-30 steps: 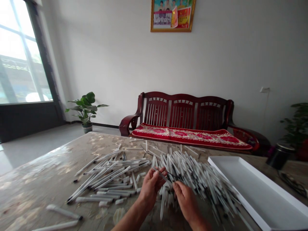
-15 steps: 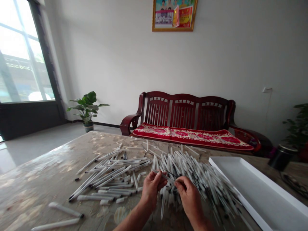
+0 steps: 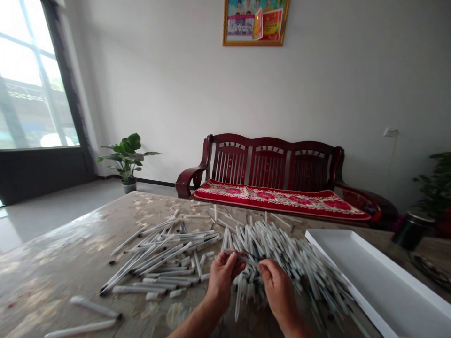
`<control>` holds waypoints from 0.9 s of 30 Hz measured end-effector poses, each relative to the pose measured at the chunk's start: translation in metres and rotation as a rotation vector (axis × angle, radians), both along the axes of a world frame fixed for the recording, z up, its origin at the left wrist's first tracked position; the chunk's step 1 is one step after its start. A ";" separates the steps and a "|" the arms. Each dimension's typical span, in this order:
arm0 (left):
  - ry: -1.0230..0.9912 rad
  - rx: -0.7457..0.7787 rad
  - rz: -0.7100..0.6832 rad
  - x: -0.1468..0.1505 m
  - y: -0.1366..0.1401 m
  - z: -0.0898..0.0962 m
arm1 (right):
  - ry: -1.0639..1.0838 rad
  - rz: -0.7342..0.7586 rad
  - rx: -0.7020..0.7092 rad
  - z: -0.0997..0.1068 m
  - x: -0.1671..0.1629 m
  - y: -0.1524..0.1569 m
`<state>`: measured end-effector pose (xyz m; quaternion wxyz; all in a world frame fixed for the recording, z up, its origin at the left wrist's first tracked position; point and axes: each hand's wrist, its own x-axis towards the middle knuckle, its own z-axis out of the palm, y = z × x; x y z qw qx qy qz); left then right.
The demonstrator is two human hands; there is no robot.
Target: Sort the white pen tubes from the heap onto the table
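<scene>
My left hand (image 3: 221, 278) is closed in a pinch around one end of a slim translucent pen (image 3: 247, 259). My right hand (image 3: 279, 287) has thumb and forefinger pressed together at the pen's other end; the exact contact is too small to make out. A thin dark piece, like a refill, shows near the right fingertips. Behind and below both hands lies a large heap of white and clear pens (image 3: 271, 239). To the left, more pen barrels with dark ends (image 3: 162, 253) and short white caps (image 3: 152, 296) are scattered over the table.
A shallow white box (image 3: 380, 277) stands at the right of the patterned table (image 3: 70, 263). Beyond it are a black cylinder (image 3: 413, 230) and a dark cable (image 3: 431, 272). Two loose pens (image 3: 95, 307) lie front left. A red wooden bench (image 3: 269, 164) stands behind the table.
My right hand has shifted very slightly to the right along the pen. My left hand keeps its grip almost unmoved, and the heap looks the same.
</scene>
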<state>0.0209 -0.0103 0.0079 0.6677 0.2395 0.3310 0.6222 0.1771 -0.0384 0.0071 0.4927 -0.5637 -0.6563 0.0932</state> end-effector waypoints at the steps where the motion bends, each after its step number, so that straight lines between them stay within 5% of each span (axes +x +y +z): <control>1: -0.006 -0.004 0.000 0.000 0.000 0.000 | 0.028 0.013 0.006 0.001 0.000 0.000; 8: -0.021 0.037 -0.023 -0.001 0.002 0.000 | 0.181 -0.022 -0.162 -0.007 -0.001 0.001; 16: -0.037 0.030 -0.001 -0.001 0.001 0.002 | 0.121 0.022 -0.048 0.003 0.001 0.001; 23: -0.031 0.078 -0.041 0.000 -0.001 0.001 | 0.186 -0.031 -0.175 -0.003 -0.002 0.000; 27: -0.046 0.046 -0.005 0.001 0.002 -0.002 | 0.121 0.008 -0.117 -0.003 0.000 0.001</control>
